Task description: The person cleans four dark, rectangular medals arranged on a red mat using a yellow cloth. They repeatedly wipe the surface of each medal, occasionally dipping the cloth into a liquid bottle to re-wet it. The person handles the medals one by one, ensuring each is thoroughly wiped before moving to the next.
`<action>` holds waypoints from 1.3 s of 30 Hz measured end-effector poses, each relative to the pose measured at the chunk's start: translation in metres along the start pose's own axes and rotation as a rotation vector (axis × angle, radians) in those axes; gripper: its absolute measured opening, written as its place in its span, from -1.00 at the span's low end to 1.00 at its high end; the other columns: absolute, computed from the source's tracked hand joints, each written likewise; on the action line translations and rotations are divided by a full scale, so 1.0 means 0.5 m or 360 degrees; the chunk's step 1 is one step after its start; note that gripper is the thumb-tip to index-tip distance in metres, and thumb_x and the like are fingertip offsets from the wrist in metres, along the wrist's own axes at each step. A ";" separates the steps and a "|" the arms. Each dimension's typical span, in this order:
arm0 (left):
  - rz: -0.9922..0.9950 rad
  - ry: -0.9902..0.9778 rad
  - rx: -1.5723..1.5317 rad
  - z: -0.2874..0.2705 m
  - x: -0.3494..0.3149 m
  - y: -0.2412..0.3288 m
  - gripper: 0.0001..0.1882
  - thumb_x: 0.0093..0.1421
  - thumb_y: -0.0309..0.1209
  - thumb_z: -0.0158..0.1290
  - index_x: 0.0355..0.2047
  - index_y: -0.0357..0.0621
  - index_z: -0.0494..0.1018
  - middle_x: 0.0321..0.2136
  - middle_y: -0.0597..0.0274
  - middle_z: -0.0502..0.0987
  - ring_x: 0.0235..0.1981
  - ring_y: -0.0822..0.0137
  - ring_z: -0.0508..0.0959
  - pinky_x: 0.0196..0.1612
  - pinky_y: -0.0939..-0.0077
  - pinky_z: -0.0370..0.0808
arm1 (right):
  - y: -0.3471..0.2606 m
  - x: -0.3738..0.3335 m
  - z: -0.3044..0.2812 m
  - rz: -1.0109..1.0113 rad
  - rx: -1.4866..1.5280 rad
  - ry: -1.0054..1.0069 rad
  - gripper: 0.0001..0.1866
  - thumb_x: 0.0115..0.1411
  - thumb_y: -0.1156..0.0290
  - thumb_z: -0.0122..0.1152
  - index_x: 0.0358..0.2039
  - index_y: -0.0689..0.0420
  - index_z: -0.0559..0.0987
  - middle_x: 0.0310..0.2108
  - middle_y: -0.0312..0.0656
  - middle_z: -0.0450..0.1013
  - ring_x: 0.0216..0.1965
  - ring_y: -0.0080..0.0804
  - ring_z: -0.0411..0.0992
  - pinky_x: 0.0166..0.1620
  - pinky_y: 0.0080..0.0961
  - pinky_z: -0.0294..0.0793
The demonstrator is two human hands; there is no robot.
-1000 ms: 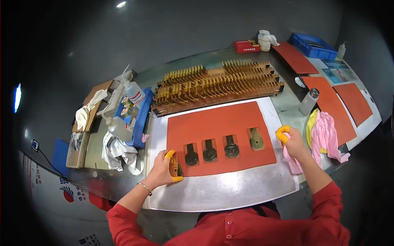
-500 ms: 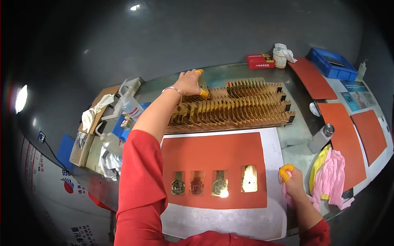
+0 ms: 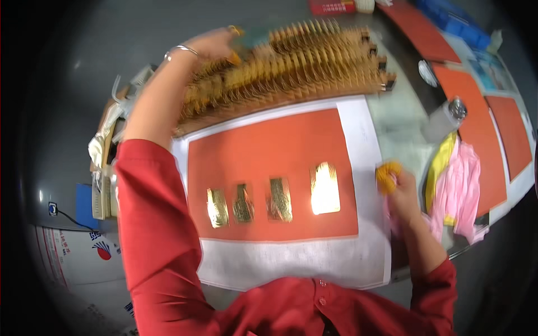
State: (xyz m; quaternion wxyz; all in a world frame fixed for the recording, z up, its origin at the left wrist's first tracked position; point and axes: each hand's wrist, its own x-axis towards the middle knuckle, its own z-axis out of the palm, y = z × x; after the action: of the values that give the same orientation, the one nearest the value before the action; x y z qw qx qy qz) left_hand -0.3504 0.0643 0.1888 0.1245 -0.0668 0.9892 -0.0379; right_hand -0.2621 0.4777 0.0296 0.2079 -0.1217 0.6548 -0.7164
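My left hand point(image 3: 210, 45), with yellow finger cots on its fingertips, reaches over the back left of a long rack point(image 3: 291, 67) filled with upright gold plates. Its thumb and finger are apart, but blur hides whether a plate is between them. My right hand point(image 3: 404, 199), also in yellow finger cots, is closed on a pink cloth point(image 3: 393, 219) at the right edge of a white sheet point(image 3: 367, 168). Between the hands, several small gold plates point(image 3: 325, 190) lie in a row on an orange mat point(image 3: 269, 145). The rightmost plate shines brightly.
To the right are a grey bottle point(image 3: 446, 119), a pink and yellow cloth pile point(image 3: 458, 182) and more orange mats point(image 3: 476, 145). A red box point(image 3: 332, 5) and a blue bin point(image 3: 454, 22) stand at the back. White cloth point(image 3: 100, 143) hangs over a box at left.
The whole view has shifted, so the mat and rack appear higher and larger. My left hand stays over the same part of the rack; my right hand still grips the cloth.
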 end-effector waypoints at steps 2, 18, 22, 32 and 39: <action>0.0063 0.0505 -0.0283 0.007 -0.087 0.002 -0.38 0.06 -0.39 0.12 0.13 -0.24 0.19 0.03 -0.07 0.35 0.08 0.19 0.36 0.13 0.42 0.27 | 0.001 -0.003 0.004 -0.0022 0.0044 0.0003 -0.93 0.15 0.49 0.08 -0.43 0.22 0.46 -0.64 -0.35 0.32 -0.59 -0.64 0.23 -0.48 -0.68 0.20; 0.0332 0.0212 -0.0707 0.306 -0.366 0.392 0.01 -0.24 -0.21 0.32 0.17 -0.27 0.03 -0.06 -0.02 0.16 0.03 0.01 0.14 0.15 0.23 0.13 | -0.002 0.000 0.002 -0.0085 0.0230 0.0054 -0.95 0.13 0.54 0.08 -0.45 0.23 0.46 -0.64 -0.36 0.28 -0.60 -0.64 0.19 -0.50 -0.68 0.17; 0.0299 0.0181 -0.0832 0.311 -0.368 0.385 0.02 -0.23 -0.17 0.33 0.18 -0.24 0.02 -0.03 -0.04 0.13 0.05 -0.04 0.12 0.15 0.20 0.12 | -0.002 -0.002 0.006 -0.0101 0.0217 0.0047 -0.95 0.13 0.54 0.08 -0.44 0.23 0.46 -0.64 -0.36 0.28 -0.59 -0.64 0.19 -0.50 -0.68 0.16; 0.0493 0.0663 -0.0745 0.349 -0.492 0.391 -0.34 -0.11 -0.21 0.23 -0.01 -0.21 0.28 0.02 0.05 0.30 0.09 0.08 0.25 0.13 0.03 0.04 | -0.003 -0.029 0.030 -0.0121 -0.0434 -0.0229 -0.93 0.08 0.51 0.13 -0.47 0.24 0.49 -0.63 -0.28 0.37 -0.56 -0.45 0.35 -0.50 -0.50 0.31; 0.0576 0.0671 -0.0932 0.398 -0.539 0.422 -0.42 -0.08 -0.20 0.19 -0.09 -0.26 0.35 0.04 0.08 0.31 0.03 0.14 0.29 0.01 0.23 0.15 | -0.010 0.103 0.120 -0.1073 -0.1950 -0.1009 -0.92 -0.02 0.47 0.10 -0.51 0.20 0.51 -0.51 -0.05 0.45 -0.49 -0.05 0.43 -0.41 -0.24 0.41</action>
State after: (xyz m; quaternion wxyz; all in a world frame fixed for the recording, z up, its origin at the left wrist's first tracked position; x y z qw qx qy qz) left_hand -0.0676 0.2992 0.0422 -0.1007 0.0852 0.9579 0.2552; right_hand -0.2815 0.4014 0.0363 0.0513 -0.6079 0.7713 -0.1811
